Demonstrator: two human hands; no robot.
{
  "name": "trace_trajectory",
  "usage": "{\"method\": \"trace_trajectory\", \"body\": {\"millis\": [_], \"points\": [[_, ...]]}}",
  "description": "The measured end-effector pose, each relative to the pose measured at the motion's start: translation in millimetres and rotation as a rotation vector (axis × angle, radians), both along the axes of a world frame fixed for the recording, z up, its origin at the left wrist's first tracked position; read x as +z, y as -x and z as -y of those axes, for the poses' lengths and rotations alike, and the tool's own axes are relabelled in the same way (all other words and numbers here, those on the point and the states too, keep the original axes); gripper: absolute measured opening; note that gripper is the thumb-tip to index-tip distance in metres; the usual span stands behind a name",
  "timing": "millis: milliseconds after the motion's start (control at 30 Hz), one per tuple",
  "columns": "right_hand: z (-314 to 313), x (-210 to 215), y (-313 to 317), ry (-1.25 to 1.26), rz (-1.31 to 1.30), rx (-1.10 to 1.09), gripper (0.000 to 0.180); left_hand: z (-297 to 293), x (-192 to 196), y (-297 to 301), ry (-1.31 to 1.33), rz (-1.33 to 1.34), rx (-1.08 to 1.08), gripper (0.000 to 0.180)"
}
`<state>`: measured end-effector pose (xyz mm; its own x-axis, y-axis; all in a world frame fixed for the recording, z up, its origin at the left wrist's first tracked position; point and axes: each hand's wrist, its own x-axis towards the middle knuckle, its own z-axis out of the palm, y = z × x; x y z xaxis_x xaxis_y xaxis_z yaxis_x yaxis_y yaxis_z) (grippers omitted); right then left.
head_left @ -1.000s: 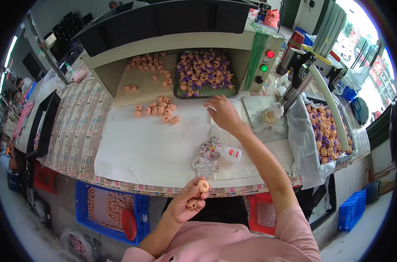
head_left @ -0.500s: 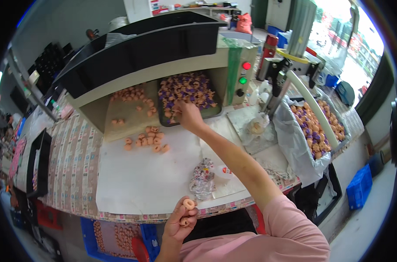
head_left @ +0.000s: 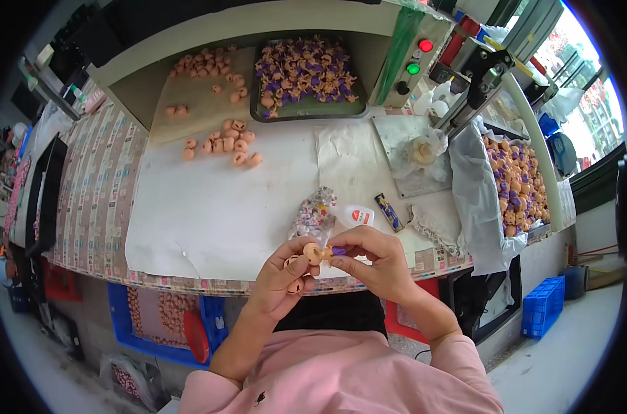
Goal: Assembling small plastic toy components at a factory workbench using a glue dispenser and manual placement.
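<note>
At lower centre, the left hand (head_left: 275,279) clamps a peach ball (head_left: 311,254), the right hand (head_left: 381,263) pinches a purple-and-peach piece (head_left: 337,251), best aligned squarely.

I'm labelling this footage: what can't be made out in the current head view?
Head view:
Black bin: cut off by the top edge.
Purple-and-peach piece: partly hidden by the right hand.
Held peach balls: exact count hidden by the left hand.
Lower-left bag: contents too small.

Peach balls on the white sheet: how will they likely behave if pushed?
The peach balls would probably roll, being rounded and loose on the flat-looking white sheet. They may be light for their size, since openings in some suggest hollow shells.
</note>
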<state>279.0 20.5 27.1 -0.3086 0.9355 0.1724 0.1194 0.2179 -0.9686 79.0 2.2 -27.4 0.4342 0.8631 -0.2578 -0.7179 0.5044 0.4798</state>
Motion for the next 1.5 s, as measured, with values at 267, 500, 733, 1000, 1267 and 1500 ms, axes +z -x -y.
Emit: {"method": "trace_trajectory", "body": {"millis": [267,500,733,1000,1267,1500], "points": [[9.6,-6.2,-31.5,-0.138,0.119,-0.027,0.023,8.8,0.2,-32.5,-0.014,-0.152,-0.02,0.034],[12.2,-13.1,-45.9,0.111,-0.086,0.028,0.025,12.3,1.6,-44.1,-0.06,-0.187,-0.067,0.031],[12.3,-7.7,-59.2,-0.05,0.039,-0.039,0.028,7.6,14.6,-55.4,-0.037,-0.281,-0.088,0.027],[-37.9,51.6,-107.9,-0.763,0.507,-0.538,0.01,1.7,24.5,-44.0,-0.01,-0.073,-0.159,0.022],[-136.1,198.1,-168.5,-1.425,0.681,-1.09,0.027,-11.1,18.2,-12.8,0.004,0.025,-0.144,0.029],[-158.1,203.4,-157.6,-0.877,0.289,-0.942,0.027,-15.9,15.5,9.0,-0.041,0.036,-0.097,0.028]]}}
